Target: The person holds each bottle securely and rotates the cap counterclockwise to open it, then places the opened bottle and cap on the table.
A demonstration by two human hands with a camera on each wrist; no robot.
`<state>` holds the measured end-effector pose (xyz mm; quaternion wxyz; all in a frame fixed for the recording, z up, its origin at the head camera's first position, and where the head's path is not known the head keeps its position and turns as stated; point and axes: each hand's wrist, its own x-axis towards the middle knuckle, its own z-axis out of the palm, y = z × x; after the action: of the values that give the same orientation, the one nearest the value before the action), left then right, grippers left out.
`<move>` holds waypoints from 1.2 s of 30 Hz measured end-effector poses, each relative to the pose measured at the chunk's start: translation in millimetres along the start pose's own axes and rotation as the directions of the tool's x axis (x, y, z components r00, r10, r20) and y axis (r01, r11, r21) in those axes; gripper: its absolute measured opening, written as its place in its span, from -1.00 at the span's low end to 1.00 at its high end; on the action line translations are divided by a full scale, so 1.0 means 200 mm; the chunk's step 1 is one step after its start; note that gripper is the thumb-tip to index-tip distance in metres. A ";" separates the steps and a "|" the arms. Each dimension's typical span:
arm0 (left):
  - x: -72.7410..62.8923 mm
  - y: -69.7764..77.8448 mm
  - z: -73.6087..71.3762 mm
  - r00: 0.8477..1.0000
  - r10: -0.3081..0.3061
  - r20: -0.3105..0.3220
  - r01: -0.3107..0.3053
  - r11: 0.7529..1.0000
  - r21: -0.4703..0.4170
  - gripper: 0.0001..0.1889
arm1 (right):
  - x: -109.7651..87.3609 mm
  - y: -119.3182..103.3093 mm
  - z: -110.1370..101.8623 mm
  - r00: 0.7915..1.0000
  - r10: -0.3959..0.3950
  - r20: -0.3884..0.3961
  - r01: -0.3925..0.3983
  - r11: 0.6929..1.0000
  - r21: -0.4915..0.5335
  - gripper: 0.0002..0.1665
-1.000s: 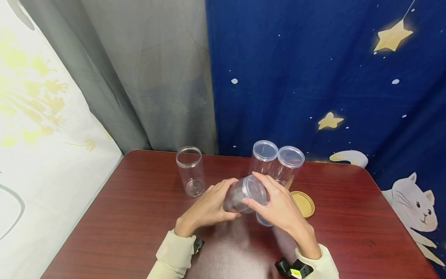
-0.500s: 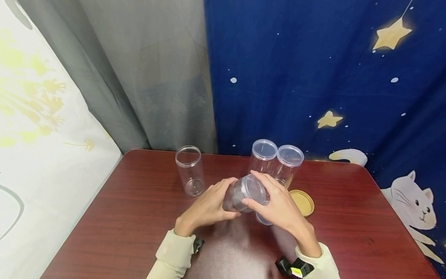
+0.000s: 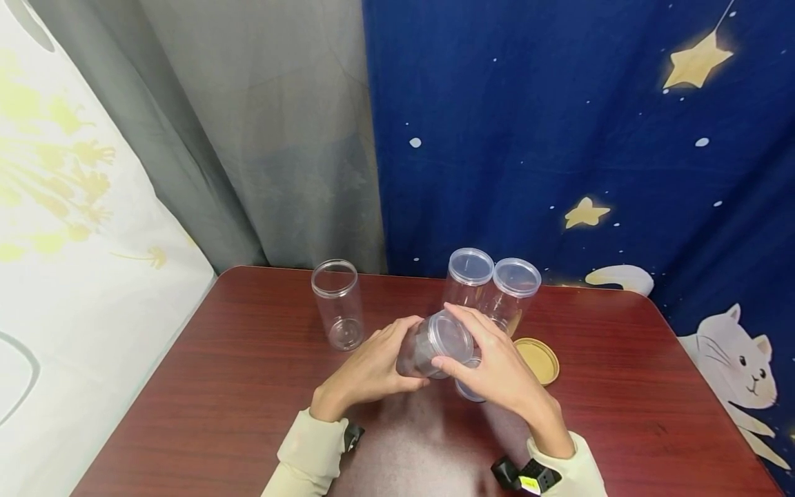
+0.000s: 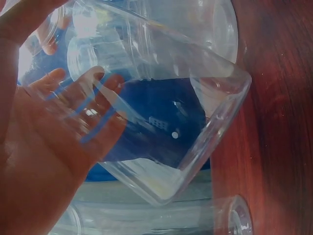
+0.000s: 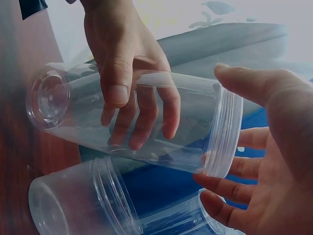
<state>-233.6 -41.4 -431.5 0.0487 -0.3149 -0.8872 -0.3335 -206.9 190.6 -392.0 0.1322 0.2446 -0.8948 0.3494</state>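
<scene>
Short of the tabletop's far edge (image 3: 404, 277), the left hand (image 3: 375, 366) grips a tilted jar (image 3: 415, 351), seemingly steadying it, while the right hand (image 3: 499, 366) grips its lid (image 3: 453, 336).

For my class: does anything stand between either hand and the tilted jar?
Nothing visible does: the left hand grips the jar directly, and the right hand holds its clear lid. The gold lid lies off to the right.
</scene>
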 end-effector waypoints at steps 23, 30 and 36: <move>-0.01 0.01 0.01 1.000 -0.020 -0.016 0.019 0.998 -0.058 -0.10 | 0.01 -0.02 0.02 0.995 0.026 -0.097 -0.031 0.998 -0.049 -0.15; -0.01 0.00 0.01 1.000 -0.019 -0.021 0.018 0.998 -0.065 -0.10 | 0.01 -0.02 0.01 0.997 0.002 -0.073 -0.002 1.000 -0.003 -0.16; -0.01 0.00 0.01 0.999 -0.025 -0.027 0.023 0.997 -0.072 -0.10 | 0.01 0.00 0.00 0.998 -0.046 -0.036 0.047 0.998 0.030 -0.20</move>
<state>-231.7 -41.8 -433.0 0.0458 -0.3011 -0.8777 -0.3700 -208.5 189.2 -391.1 0.1522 0.2611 -0.8809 0.3643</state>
